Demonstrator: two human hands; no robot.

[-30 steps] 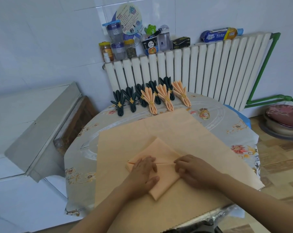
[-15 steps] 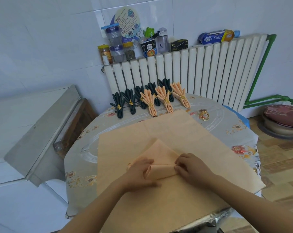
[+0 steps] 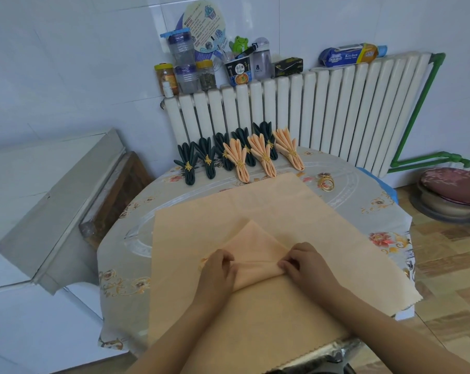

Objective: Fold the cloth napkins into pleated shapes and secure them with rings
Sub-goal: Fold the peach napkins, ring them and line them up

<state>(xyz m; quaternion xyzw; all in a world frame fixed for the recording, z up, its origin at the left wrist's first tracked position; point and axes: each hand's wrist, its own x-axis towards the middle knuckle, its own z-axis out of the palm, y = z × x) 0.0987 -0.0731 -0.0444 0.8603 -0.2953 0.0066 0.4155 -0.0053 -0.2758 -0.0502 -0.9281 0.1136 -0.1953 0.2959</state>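
Note:
A peach napkin [image 3: 255, 244], folded to a point facing away from me, lies on a larger peach cloth [image 3: 255, 314] spread over the table. Its near edge is gathered into a pleat. My left hand [image 3: 219, 271] pinches the pleat's left end and my right hand [image 3: 306, 263] pinches its right end. At the table's far side stand finished pleated napkins with gold rings: several dark green ones [image 3: 189, 164] and three peach ones [image 3: 263, 155]. Loose gold rings [image 3: 326, 182] lie at the far right of the table.
The round table [image 3: 120, 276] has a flowered cover and stands against a white radiator [image 3: 322, 109] topped with jars, cups and packets. A grey metal cabinet [image 3: 53, 206] is at the left. A cushioned stool [image 3: 452, 193] stands on the floor at the right.
The napkin's near corner has been folded up and rolled away from me into a pleat. Both hands moved from pressing flat to pinching the pleat's ends, and shifted a little farther from me.

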